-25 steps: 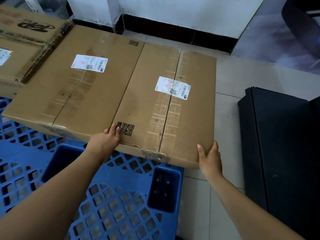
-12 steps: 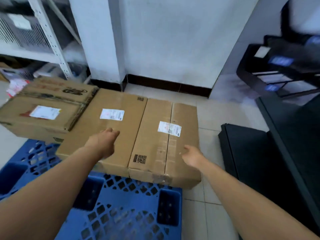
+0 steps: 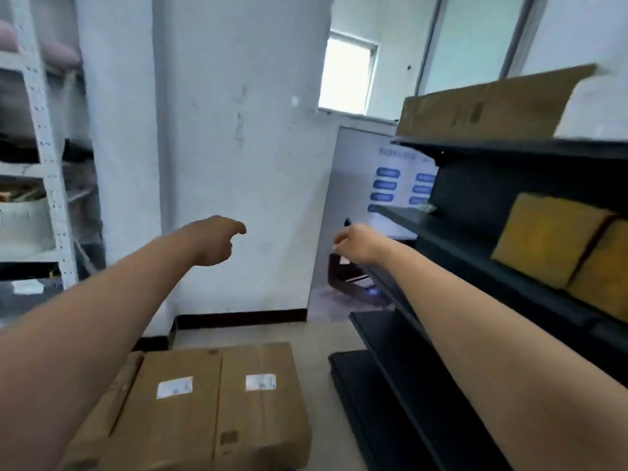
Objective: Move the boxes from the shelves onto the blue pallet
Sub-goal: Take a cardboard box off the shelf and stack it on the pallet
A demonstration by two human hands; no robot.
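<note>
**Storeroom: hands empty, next box waiting**

White walls, black shelves (image 3: 475, 263) on the right. Two taped cartons (image 3: 217, 402) lie flat down low. The middle-shelf box (image 3: 547, 237) looks stiff, likely hefty, so I'd grab opposite bottom edges. Left hand (image 3: 212, 241) and right hand (image 3: 355, 243) hover mid-air, fingers loosely curled, holding nothing.

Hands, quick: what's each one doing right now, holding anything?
Left hand: open, fingers loosely curled, holding nothing.
Right hand: open, loosely curled in mid-air, holding nothing.
</note>
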